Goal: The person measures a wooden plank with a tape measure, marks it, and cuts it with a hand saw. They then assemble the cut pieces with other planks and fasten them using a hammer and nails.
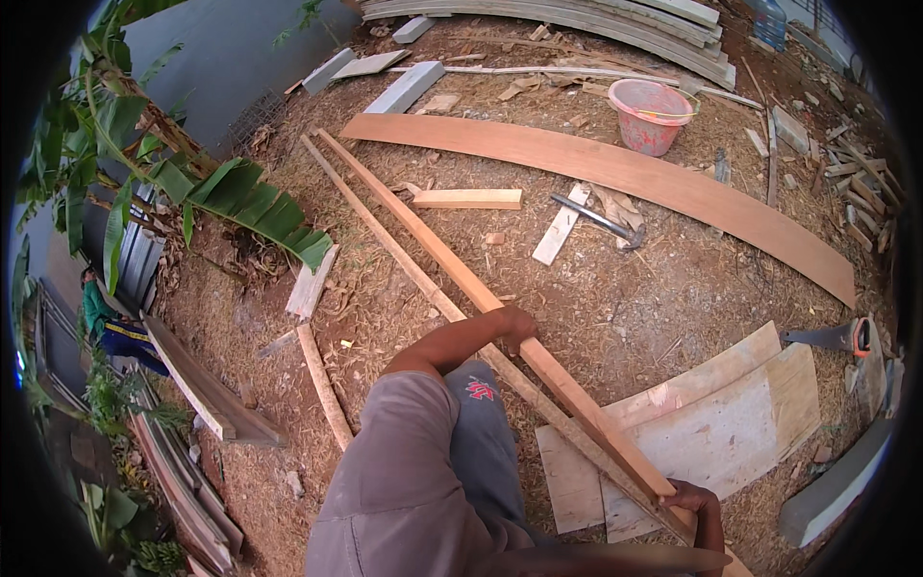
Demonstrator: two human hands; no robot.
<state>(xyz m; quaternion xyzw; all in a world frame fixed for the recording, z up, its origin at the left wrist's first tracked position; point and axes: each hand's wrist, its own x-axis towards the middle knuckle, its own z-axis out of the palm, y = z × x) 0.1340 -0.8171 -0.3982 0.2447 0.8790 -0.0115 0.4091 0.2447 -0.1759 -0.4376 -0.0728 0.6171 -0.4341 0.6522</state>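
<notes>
A long, smooth reddish-brown wooden beam [437, 248] runs diagonally from the far left to the near right. My left hand [517, 329] is closed over it about midway along. Farther down, at the near right, my right hand [690, 498] has its fingers around the same beam. A narrower, rougher wooden batten [399, 252] lies close alongside on the left and passes beside my leg. Under the near part of both pieces are flat, pale plywood sheets [716, 418] on the ground.
A wide brown board [596, 168] stretches across the far side, beside a red-stained bucket [652, 120]. A hammer [604, 223] rests on a short plank; a handsaw [832, 337] lies right. Banana leaves [255, 202] overhang the left. Another person [120, 332] is at far left.
</notes>
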